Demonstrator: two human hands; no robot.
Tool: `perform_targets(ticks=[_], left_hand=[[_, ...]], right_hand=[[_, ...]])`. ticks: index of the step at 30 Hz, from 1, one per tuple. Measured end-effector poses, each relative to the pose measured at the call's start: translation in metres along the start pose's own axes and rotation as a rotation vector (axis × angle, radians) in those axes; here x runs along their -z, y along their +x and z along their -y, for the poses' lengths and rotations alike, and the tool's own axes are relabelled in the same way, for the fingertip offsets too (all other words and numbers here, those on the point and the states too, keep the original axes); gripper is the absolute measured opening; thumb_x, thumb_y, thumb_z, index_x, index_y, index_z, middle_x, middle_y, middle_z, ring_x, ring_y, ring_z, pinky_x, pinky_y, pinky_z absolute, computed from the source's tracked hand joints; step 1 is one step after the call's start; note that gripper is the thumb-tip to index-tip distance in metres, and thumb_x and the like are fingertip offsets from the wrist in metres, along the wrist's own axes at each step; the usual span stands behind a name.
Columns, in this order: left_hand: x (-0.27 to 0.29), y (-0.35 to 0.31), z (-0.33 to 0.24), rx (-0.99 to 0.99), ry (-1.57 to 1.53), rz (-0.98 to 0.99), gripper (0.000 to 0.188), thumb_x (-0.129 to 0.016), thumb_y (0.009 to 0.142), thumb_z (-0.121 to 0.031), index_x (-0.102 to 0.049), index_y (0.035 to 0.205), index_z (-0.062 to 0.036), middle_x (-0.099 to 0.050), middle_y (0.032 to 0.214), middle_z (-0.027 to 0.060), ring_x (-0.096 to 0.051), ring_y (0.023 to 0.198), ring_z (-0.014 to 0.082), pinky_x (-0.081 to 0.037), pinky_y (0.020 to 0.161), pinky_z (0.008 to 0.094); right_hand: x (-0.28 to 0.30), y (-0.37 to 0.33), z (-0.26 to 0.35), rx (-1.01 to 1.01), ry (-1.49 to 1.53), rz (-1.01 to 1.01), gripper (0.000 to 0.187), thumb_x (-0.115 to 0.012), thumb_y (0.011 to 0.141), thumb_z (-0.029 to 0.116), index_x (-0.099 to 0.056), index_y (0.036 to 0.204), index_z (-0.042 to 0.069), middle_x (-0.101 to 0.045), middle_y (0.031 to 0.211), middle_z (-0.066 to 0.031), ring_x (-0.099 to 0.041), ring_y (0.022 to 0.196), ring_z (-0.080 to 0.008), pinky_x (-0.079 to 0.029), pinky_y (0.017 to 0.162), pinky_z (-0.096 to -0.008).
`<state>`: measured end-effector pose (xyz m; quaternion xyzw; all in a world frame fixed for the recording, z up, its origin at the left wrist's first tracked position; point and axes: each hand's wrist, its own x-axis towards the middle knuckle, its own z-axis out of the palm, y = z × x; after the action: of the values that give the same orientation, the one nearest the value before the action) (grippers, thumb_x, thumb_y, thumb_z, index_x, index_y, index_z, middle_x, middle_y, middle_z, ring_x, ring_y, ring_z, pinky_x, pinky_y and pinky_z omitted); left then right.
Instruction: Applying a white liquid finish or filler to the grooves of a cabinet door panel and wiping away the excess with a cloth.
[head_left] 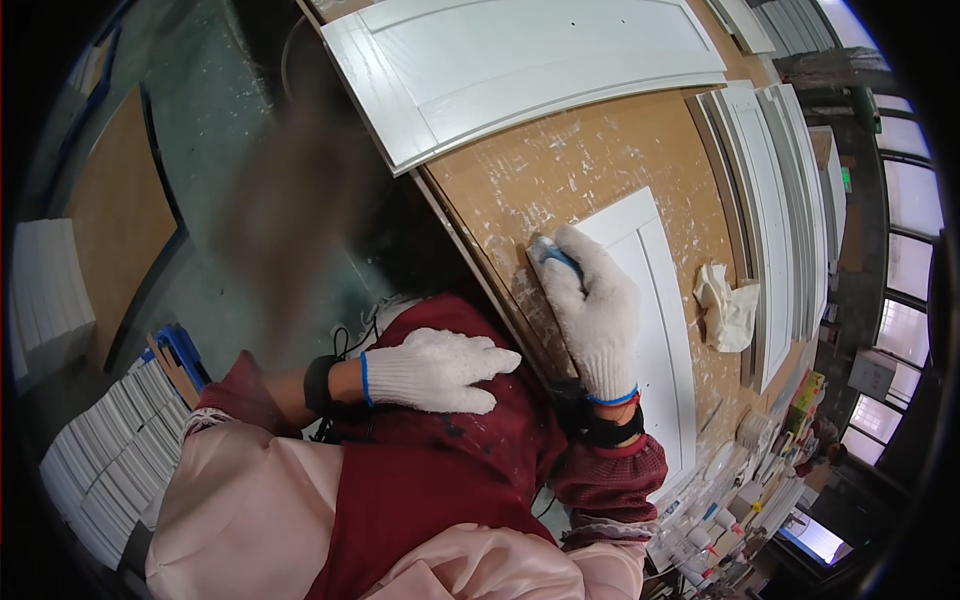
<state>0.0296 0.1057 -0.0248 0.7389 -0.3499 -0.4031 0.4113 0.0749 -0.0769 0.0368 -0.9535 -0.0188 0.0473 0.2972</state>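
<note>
The white-gloved right grip (595, 300) is closed around a small blue object (566, 262) at the far left corner of a flat white rectangular panel (660, 340) on the paint-flecked brown tabletop (540, 165). The white-gloved left grip (435, 370) rests loosely open on dark-red cloth (490, 435).

The left hand (435, 372) and right hand (600, 310) are gloved in white, edged blue at the cuffs; the item (567, 262) in the right is blue. Toward 4 o'clock the narrow panel (665, 360) is white, like the wide panel (530, 60) at 12 o'clock. The worktop (520, 190) is tan, spattered with white. At 3 o'clock the crumpled cloth (727, 308) is cream. Toward 6 o'clock the apron (440, 500) is deep red, the right sleeve (610, 482) dark red, finely checked. At 10 o'clock a board (118, 215) is brown, dark-edged.
</note>
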Motion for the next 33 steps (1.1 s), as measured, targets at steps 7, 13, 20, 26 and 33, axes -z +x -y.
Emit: perform_targets(ticks=[7, 13, 20, 26, 33], left_hand=[[0.0, 0.009, -0.013, -0.12, 0.216, 0.005, 0.054, -0.06, 0.087, -0.039, -0.051, 0.133, -0.0132, -0.062, 0.11, 0.0089, -0.064, 0.097, 0.0262, -0.055, 0.073, 0.038], [-0.008, 0.033, -0.031, -0.356, 0.487, -0.189, 0.038, -0.06, 0.087, -0.028, -0.059, 0.123, -0.0161, -0.062, 0.107, 0.0041, -0.066, 0.091, 0.022, -0.055, 0.07, 0.0335], [-0.014, 0.057, -0.041, -0.551, 0.67, -0.415, 0.031, -0.062, 0.078, -0.019, -0.067, 0.107, -0.0142, -0.062, 0.102, 0.0017, -0.063, 0.085, 0.0171, -0.053, 0.068, 0.0286], [-0.023, 0.068, -0.033, -0.588, 0.704, -0.59, 0.029, -0.063, 0.075, -0.018, -0.068, 0.103, -0.0111, -0.064, 0.104, 0.0035, -0.061, 0.08, 0.0163, -0.051, 0.064, 0.0266], [-0.025, 0.071, -0.034, -0.568, 0.672, -0.656, 0.024, -0.065, 0.075, -0.019, -0.068, 0.098, -0.0115, -0.065, 0.101, 0.0006, -0.059, 0.074, 0.0139, -0.049, 0.059, 0.0253]], right_hand=[[0.016, -0.019, -0.041, -0.155, 0.156, -0.108, 0.035, -0.062, 0.087, 0.015, -0.063, 0.12, 0.002, -0.068, 0.107, -0.0195, -0.068, 0.1, -0.0276, -0.051, 0.088, -0.0329], [0.031, -0.03, -0.055, -0.122, 0.131, -0.124, 0.037, -0.065, 0.084, 0.012, -0.063, 0.12, 0.001, -0.066, 0.107, -0.0188, -0.066, 0.099, -0.0276, -0.05, 0.087, -0.0349], [0.027, -0.028, -0.056, -0.134, 0.175, -0.149, 0.035, -0.064, 0.083, 0.012, -0.064, 0.117, 0.001, -0.066, 0.104, -0.018, -0.065, 0.095, -0.0283, -0.05, 0.084, -0.0342], [0.026, -0.017, -0.047, -0.058, 0.132, -0.102, 0.033, -0.064, 0.082, 0.014, -0.066, 0.114, 0.009, -0.066, 0.099, -0.0161, -0.065, 0.09, -0.0298, -0.051, 0.079, -0.035], [0.024, -0.008, -0.051, 0.021, 0.059, -0.045, 0.031, -0.063, 0.082, 0.015, -0.065, 0.113, 0.012, -0.066, 0.098, -0.0159, -0.065, 0.088, -0.0324, -0.052, 0.076, -0.0374]])
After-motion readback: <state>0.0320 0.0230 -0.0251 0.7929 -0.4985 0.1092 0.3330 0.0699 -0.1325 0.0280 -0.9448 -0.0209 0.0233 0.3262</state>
